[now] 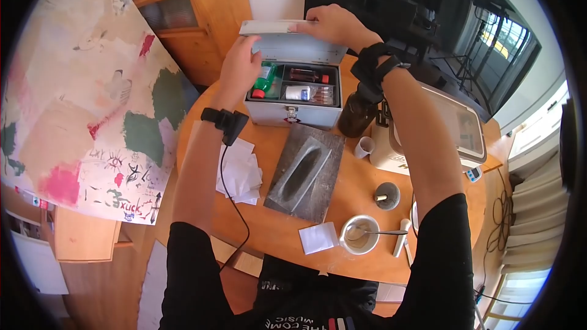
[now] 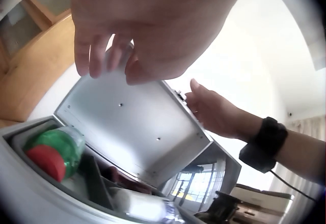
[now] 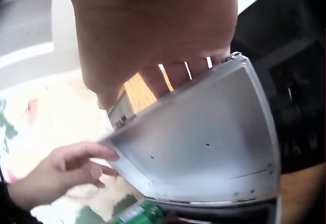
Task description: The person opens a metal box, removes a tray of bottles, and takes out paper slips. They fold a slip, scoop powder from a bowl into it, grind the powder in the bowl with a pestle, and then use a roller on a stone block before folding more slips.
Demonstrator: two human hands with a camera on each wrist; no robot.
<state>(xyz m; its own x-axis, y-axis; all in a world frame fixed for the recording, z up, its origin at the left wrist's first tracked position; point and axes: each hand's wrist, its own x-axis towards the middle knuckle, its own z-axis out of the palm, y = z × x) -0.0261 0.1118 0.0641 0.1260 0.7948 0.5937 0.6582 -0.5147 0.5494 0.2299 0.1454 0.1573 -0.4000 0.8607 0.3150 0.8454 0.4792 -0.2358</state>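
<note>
A silver metal case (image 1: 266, 113) with its lid (image 1: 299, 49) raised stands at the back of the table. My right hand (image 1: 336, 24) holds the lid's upper edge; in the right wrist view its fingers reach over behind the lid. My left hand (image 1: 240, 67) is at the lid's left side, fingers extended, fingertips right at the edge. Inside the case are a green bottle with a red cap (image 1: 264, 78), a dark red bottle (image 1: 306, 76), a white bottle (image 1: 298, 92) and a clear pack of small items (image 1: 321, 95), split by dividers.
In front of the case lie a grey slab with a boat-shaped stone trough (image 1: 299, 174) and white papers (image 1: 241, 174). A brown jar (image 1: 358, 116), paper cup (image 1: 364, 146), lidded bin (image 1: 391, 156), round grinding stone (image 1: 387, 196), and white mortar with a spoon (image 1: 359, 241) are rightward. Behind stands a dark screen (image 1: 391, 6).
</note>
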